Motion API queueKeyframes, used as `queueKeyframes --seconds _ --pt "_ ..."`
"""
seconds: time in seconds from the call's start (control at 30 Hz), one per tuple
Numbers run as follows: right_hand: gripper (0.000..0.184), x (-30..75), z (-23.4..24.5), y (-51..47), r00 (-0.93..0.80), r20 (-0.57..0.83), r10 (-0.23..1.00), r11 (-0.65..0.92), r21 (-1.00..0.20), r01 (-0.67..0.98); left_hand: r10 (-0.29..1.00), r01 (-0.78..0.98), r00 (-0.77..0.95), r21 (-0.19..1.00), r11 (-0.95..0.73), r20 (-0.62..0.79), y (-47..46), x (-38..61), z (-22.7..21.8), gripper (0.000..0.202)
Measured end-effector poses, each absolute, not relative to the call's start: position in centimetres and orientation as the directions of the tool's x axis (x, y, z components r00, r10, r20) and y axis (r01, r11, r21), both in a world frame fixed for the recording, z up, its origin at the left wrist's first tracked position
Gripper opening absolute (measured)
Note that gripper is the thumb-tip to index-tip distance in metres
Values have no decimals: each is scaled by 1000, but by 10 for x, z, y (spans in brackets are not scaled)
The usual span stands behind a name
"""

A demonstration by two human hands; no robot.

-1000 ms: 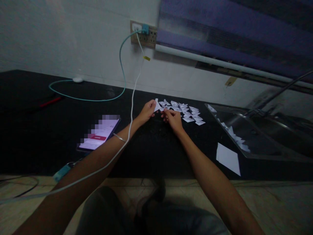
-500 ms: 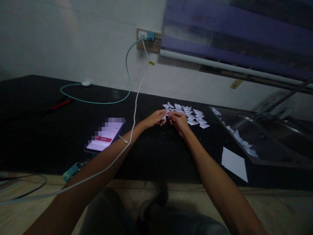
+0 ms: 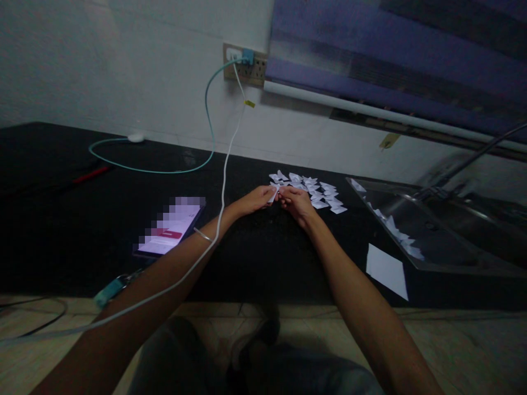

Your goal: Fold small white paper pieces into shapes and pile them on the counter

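Between my two hands, above the black counter, is a small piece of folded white paper. My left hand pinches it from the left. My right hand grips its other side, fingers curled close to the left fingertips. The fingers cover much of the paper, so its exact folds are hidden. Just behind and right of my hands lie several folded white paper pieces, pointed in shape and set in rough rows. A stack of flat white paper sheets rests on the counter right of my right forearm.
A steel sink with a faucet is set in the counter at right. A lit phone and a teal key fob lie by my left forearm. A white cable crosses that forearm from the wall outlet.
The whole view has shifted slightly to the left. My hands have drawn a little closer together around the folded paper, which both still hold.
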State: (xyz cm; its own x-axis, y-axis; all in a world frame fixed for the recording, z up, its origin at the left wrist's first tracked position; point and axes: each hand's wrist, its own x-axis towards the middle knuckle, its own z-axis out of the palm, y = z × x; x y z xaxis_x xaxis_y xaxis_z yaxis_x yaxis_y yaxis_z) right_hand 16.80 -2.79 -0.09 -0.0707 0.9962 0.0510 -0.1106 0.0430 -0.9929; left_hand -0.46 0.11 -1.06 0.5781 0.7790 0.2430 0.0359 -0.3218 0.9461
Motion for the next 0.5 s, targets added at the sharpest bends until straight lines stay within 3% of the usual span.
queueKeyframes --seconds 0.3,0.5 --pt "32 171 -2 -28 -105 35 994 22 -992 -125 713 51 603 874 -483 358 4 -6 -15 49" --pt "21 174 -3 -27 -35 88 995 90 -995 46 706 89 613 856 -509 356 6 -6 -12 47"
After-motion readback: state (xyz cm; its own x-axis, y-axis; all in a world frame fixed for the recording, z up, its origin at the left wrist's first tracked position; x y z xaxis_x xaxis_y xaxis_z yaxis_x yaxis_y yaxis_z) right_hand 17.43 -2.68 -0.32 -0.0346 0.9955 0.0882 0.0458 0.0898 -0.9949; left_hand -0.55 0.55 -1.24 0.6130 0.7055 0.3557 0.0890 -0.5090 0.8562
